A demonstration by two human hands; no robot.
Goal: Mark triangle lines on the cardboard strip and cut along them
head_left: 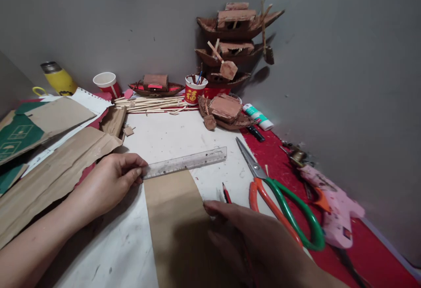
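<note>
My left hand (120, 174) pinches the near end of a clear plastic ruler (186, 163) between thumb and fingers. The ruler lies slightly slanted across the top edge of a strip of brown cardboard (174, 213) on the white work surface. Over the strip's right side is my right hand (250, 231), closed around a dark red pencil (226, 193) whose sharpened tip points away from me. Its fingers are partly in shadow. Just right of this hand lie large scissors (255, 167) with one orange and one green handle, blades pointing away.
Cardboard pieces (59, 178) pile up on the left. Thin wooden sticks (151, 104), a red-and-white paper cup (196, 90) and cardboard model boats (225, 110) stand along the back. On the red covering at right lies a pink glue gun (338, 209); a yellow bottle (61, 79) stands far left.
</note>
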